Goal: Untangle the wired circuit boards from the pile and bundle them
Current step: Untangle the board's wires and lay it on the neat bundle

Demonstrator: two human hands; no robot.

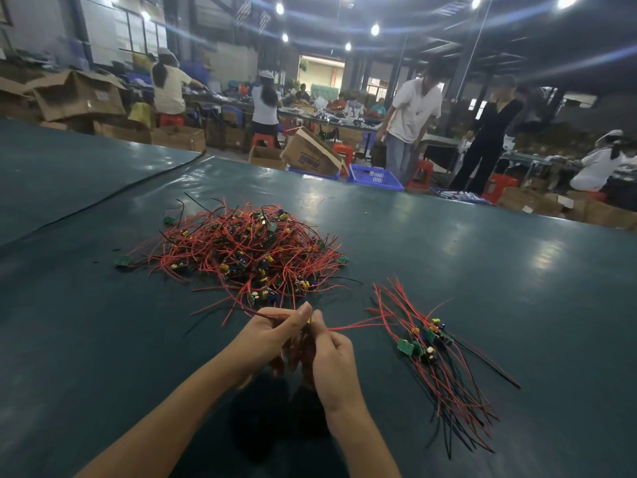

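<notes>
Red-wired boards pile [248,246] at 12 o'clock | left hand [269,334] pinches red wire [362,325] | right hand [332,353] pinches it too | loose bundle [434,350] at 3 o'clock on green mat [517,270]

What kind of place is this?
Most likely a factory or assembly workshop. A big pile of red-wired circuit boards lies on a long green worktable, other workers are busy in the background, and open cardboard boxes stand around them.

L hand [272,334] & R hand [332,357] close together, fingers [304,310] pinching.
</notes>
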